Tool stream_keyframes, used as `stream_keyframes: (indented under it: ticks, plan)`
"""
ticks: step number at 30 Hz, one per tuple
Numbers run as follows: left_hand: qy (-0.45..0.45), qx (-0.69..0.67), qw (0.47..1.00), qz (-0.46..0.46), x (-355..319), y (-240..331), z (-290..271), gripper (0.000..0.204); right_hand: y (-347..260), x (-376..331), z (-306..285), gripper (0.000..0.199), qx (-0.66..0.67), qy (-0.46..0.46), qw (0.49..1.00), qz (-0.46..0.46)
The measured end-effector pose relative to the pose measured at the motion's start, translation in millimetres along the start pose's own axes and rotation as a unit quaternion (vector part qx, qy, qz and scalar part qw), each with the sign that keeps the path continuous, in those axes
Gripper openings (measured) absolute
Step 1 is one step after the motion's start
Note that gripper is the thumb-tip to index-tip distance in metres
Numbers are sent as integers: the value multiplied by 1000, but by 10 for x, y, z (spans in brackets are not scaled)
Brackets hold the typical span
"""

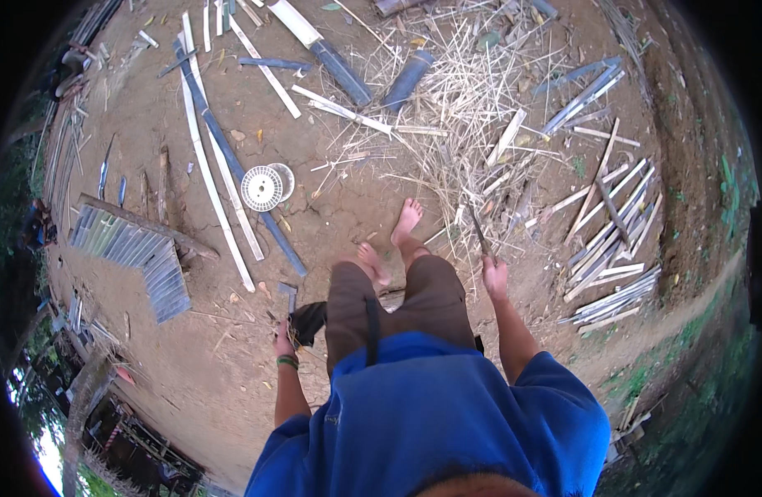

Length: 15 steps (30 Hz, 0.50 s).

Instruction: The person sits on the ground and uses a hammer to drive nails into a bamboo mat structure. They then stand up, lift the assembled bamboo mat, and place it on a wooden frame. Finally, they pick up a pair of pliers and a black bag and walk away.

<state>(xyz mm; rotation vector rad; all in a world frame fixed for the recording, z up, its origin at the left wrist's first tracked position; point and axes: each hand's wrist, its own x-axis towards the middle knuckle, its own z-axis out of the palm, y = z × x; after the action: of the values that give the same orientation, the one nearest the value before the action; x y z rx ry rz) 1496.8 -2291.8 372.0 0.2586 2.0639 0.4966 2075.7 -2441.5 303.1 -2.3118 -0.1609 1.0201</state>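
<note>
My right hand (495, 280) is closed round the handle of a long knife (480, 234), whose dark blade points away over the edge of the shavings. Low at the left, beside my knee, my left hand (284, 341) has its fingers curled; what is in them is too small to make out. Right against it is a black cloth (309, 323), and a grey L-shaped piece (290, 293) lies just beyond. Pale bamboo shavings (463, 116) cover the ground ahead of my bare feet. Among them lie a dark bamboo section (407, 79) and a half-peeled bamboo pole (341, 71).
Split bamboo strips (617, 224) lie stacked at the right. Long strips (200, 137) and a dark pole (281, 240) stretch across the left, beside a round white plastic basket (262, 189). Further left, a row of bamboo slats (120, 234) rests against a log (149, 222).
</note>
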Motion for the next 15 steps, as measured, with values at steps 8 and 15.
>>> stream_keyframes:
  ticks: [8, 15]
  plan:
    - [-62, -133, 988, 57, -97, 624, 442, 61, 41, 52, -759, 30, 30, 26, 998, 45]
    - [-66, -53, 994, 69, -213, 1219, 1033, 66, -245, -31, -1087, 33, 134, 55, 988, 55]
